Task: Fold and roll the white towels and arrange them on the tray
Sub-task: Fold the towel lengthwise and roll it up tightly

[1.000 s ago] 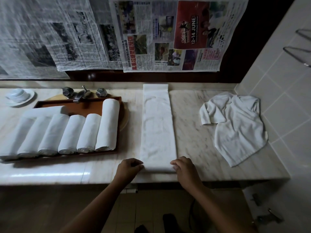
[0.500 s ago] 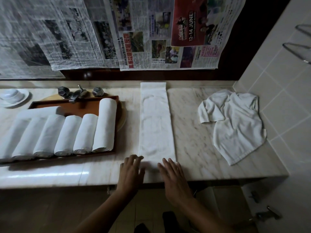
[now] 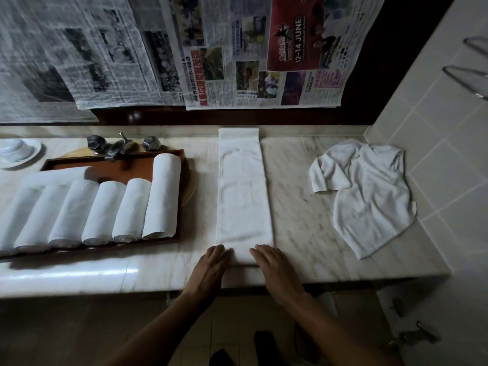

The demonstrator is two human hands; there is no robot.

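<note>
Dim washroom, pale marble counter point(image 3: 303, 207) along a dark wall hung with newspaper sheets point(image 3: 237, 54); tiled wall to the right

Hands: left hand point(image 3: 211, 265) and right hand point(image 3: 274, 265) both flat, palms down, fingers extended, set side by side on the near end of the folded towel strip point(image 3: 244, 191). A gap of towel shows between them. Neither is clamped on anything; they press on the cloth. The near end looks slightly thickened under the fingertips, likely the first turn of a roll, though the blur here makes that hard to confirm.

Key relation: the strip lies straight ahead of the hands, long axis running away from the person toward the back wall, far end touching the counter's rear ledge. Both hands are equally near, one at each side of the short near edge. My reading: the roll has to travel forward along that axis, both palms pushing evenly or it will skew and cone.

Outward, left: brown wooden tray point(image 3: 169, 241) holding rolled towels point(image 3: 105, 210) packed side by side, the rightmost longer than its neighbours. Space on the tray looks tight. Behind it, metal tap fittings point(image 3: 118, 149) and a white bowl on a saucer point(image 3: 15, 151).

Outward, right: one crumpled white towel point(image 3: 369, 191), unfolded, well apart from the hands, not yet done

Judged stage: late, one in hand, one waiting
</note>
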